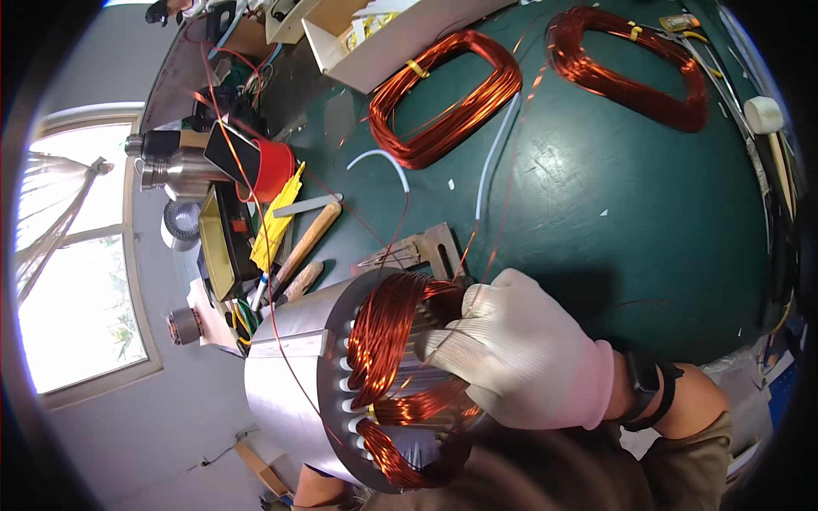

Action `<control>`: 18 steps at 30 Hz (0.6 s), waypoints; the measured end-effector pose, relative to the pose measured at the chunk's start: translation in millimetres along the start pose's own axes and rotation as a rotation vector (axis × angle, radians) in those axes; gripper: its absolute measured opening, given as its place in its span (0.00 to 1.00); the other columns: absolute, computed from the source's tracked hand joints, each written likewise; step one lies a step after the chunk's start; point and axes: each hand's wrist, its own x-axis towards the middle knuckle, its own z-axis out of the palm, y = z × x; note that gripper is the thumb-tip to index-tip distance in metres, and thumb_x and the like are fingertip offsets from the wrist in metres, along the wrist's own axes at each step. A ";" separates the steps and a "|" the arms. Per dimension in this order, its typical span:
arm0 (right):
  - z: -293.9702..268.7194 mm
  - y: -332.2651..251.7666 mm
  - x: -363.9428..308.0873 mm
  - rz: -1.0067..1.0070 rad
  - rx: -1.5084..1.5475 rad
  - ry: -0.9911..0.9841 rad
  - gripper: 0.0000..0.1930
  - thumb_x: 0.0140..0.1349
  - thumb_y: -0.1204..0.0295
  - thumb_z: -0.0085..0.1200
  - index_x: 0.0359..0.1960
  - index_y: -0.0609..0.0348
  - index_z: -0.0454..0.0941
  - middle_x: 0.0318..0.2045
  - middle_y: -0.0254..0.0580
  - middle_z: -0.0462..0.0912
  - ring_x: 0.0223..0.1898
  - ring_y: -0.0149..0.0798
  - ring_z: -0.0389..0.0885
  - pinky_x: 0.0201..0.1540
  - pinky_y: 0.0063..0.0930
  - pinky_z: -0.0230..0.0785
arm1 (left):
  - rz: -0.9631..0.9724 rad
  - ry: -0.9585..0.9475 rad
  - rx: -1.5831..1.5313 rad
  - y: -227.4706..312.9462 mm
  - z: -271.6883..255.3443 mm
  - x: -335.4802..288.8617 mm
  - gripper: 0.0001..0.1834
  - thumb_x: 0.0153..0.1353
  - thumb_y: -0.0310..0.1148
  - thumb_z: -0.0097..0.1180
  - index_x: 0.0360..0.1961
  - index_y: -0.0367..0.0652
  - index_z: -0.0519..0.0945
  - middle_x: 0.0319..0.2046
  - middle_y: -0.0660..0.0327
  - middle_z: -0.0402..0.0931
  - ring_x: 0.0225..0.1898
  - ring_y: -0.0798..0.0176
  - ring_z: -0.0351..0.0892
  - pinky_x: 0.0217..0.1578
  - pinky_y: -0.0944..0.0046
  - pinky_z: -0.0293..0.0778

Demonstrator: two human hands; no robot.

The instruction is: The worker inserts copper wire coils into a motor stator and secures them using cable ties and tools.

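Observation:
A silver metal stator core (pixel 285 375) lies on its side at the near edge of the table. Bundles of copper winding (pixel 379 341) come out of its slots, which have white liners. My right hand (pixel 537 358), in a white knit glove, is at the open end of the core. Its fingers are curled together on copper wire at the winding, and loose strands cross over them. The fingertips are partly hidden. Of my left arm only a piece of forearm (pixel 317 489) shows below the core; the hand itself is out of sight.
Two tied copper coils (pixel 471 115) lie on the green tabletop (pixel 682 204), with light blue sleeving (pixel 487 175) on wire ends. A white box (pixel 362 60) stands behind. On the left are a red cup (pixel 274 170), yellow strips (pixel 277 221), a wooden-handled tool (pixel 308 234) and metal bottles (pixel 187 175).

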 end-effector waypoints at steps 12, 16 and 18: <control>-31.2 2.1 -17.4 0.096 0.143 0.098 0.18 0.54 0.78 0.64 0.48 0.58 0.78 0.46 0.51 0.77 0.43 0.55 0.80 0.51 0.49 0.74 | 0.108 0.081 0.059 13.3 -5.9 -31.0 0.17 0.62 0.29 0.66 0.51 0.37 0.80 0.41 0.57 0.87 0.41 0.62 0.87 0.44 0.62 0.81; -21.2 4.6 -32.4 0.291 0.292 -0.032 0.18 0.58 0.77 0.63 0.49 0.59 0.75 0.46 0.52 0.77 0.45 0.59 0.80 0.49 0.47 0.75 | 0.135 0.093 0.050 9.2 -5.1 -30.3 0.17 0.62 0.29 0.66 0.51 0.37 0.80 0.41 0.57 0.87 0.41 0.62 0.87 0.43 0.62 0.81; -22.2 3.4 -29.9 0.335 0.376 -0.061 0.17 0.58 0.77 0.63 0.49 0.59 0.75 0.45 0.53 0.77 0.44 0.59 0.80 0.47 0.47 0.75 | 0.146 0.092 0.048 4.2 -9.2 -33.9 0.17 0.62 0.29 0.66 0.51 0.37 0.80 0.41 0.57 0.87 0.41 0.62 0.87 0.43 0.62 0.81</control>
